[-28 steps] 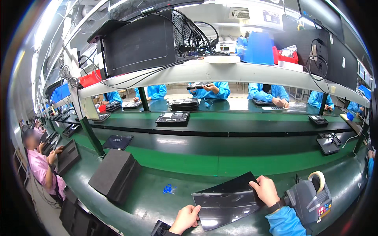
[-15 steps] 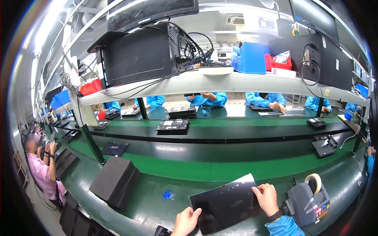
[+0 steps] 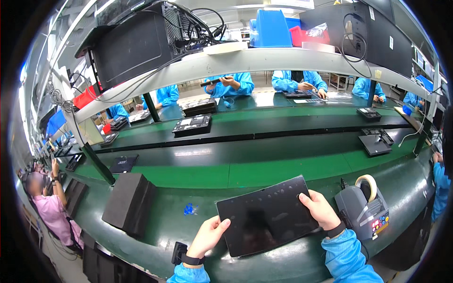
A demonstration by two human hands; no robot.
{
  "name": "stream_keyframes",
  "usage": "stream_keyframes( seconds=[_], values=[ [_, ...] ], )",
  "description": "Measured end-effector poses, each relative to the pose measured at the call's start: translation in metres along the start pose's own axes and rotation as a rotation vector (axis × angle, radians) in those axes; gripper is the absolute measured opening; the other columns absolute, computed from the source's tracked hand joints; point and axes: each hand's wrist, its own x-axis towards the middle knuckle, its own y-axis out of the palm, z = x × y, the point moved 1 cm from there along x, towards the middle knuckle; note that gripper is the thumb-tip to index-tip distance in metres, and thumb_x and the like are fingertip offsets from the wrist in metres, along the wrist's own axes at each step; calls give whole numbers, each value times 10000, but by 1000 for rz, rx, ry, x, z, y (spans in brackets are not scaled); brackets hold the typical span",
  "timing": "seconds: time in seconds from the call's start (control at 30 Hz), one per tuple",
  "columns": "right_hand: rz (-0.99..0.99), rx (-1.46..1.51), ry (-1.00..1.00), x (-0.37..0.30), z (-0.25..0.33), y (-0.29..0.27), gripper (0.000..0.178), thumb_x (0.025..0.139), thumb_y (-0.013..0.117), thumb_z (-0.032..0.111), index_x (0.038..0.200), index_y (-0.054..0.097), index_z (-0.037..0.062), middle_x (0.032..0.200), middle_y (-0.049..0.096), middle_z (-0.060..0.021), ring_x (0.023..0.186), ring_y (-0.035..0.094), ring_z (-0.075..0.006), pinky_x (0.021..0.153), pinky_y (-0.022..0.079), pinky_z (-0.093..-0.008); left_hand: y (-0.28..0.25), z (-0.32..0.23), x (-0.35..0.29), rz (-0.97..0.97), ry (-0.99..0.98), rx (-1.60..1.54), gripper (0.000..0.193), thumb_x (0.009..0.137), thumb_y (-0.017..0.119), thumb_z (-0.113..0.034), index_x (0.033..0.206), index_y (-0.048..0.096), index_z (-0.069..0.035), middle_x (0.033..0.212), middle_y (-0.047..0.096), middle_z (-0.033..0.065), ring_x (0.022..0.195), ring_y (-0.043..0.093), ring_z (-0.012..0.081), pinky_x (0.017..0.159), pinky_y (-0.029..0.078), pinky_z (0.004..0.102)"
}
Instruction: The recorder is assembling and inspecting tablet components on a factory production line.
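Between my hands is a flat black glossy screen panel (image 3: 266, 219), raised above the green bench and tilted, with pale smudges along its upper part. My left hand (image 3: 210, 234) grips its left edge, thumb on the front face. At the upper right edge my right hand (image 3: 319, 207) holds it the same way, its fingers hidden behind the panel. Both wrists wear dark bands below blue sleeves. Just right of my right hand stands a grey tape dispenser (image 3: 361, 207) with a cream tape roll and coloured buttons.
A black foam block stack (image 3: 126, 203) stands at the left, with small blue pieces (image 3: 190, 209) beside it. Beyond run green conveyor strips (image 3: 198, 173) with device parts (image 3: 192, 124). A white shelf (image 3: 226, 63) crosses above. Co-workers in blue (image 3: 236, 85) sit opposite; a person in pink (image 3: 49, 207) is left.
The panel and both hands have come farther up in the view, showing more of my forearms. The view has tipped downward, and the panel's bright glare has faded.
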Motion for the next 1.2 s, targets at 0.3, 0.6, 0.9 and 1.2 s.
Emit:
stream_keyframes(
  seconds=[0.3,0.6,0.9,1.2],
  values=[
    [-113,149,-395,17,-35,17,212,918,584,153,1074,574,9,974,584,21,874,501,-71,814,411,-240,11,-27,32,-320,503,-148,282,903,593,-109,1156,525,-6,1019,606,32,919,550,107,845,442,264],
    [-144,-59,-412,22,-51,4,325,880,642,348,895,531,43,798,510,36,749,436,-59,691,386,-227,21,-8,35,-434,572,-133,380,877,606,-47,1232,473,-66,855,570,-2,768,507,70,745,436,230],
    [-18,-67,-491,20,-41,10,249,903,602,274,895,505,45,823,450,15,761,395,-81,696,347,-226,21,6,31,-450,695,-186,343,879,607,-33,1191,473,-84,877,582,12,783,522,80,744,438,231],
    [-594,-457,-418,-117,-25,6,131,826,533,-30,954,560,-20,953,589,-106,840,577,-184,732,460,-289,31,-4,43,-423,821,-98,310,844,647,-43,1113,495,-58,1026,519,44,922,528,140,828,446,276]
  ],
)
